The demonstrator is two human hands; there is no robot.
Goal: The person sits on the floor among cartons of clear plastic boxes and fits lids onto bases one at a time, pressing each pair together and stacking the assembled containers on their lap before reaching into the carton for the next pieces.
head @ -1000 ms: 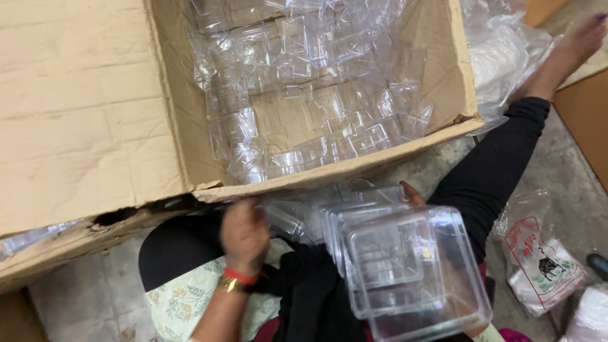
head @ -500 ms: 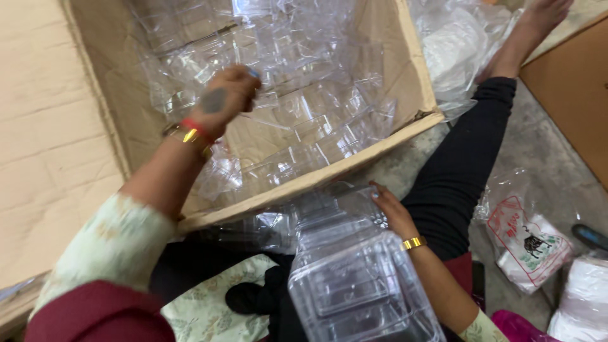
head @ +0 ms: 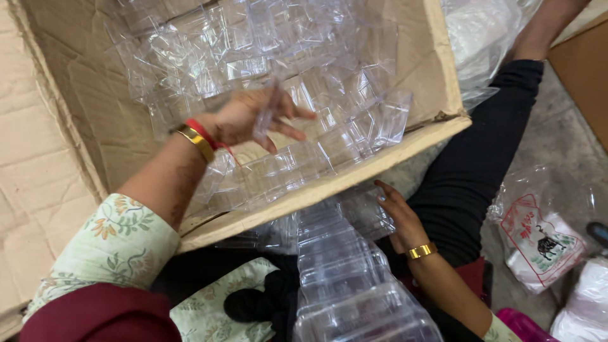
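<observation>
a: your left hand (head: 244, 117) has come lower in the cardboard box (head: 405, 142) since half a second ago, and now it pinches a single clear plastic container (head: 266, 111) between thumb and fingers, lifted a little above the loose heap.

b: and your right hand (head: 392, 212)?

a: it stays down by your lap, outside the box's front wall, fingers curled round the top end of the stack of clear containers (head: 345, 272). the stack runs from that hand toward the bottom edge of the view, nested one in another.

b: where's the rest of the clear stuff?

a: the loose clear containers (head: 253, 50) fill the far and middle part of the box, jumbled at all angles. the one in your left hand hangs over them, near the box's middle.

b: anything beside you?

a: your leg in black (head: 481, 158) stretches out to the right on the floor (head: 557, 133). a plastic bag with a red and black print (head: 538, 237) lies just past it, apart from the stack.
</observation>
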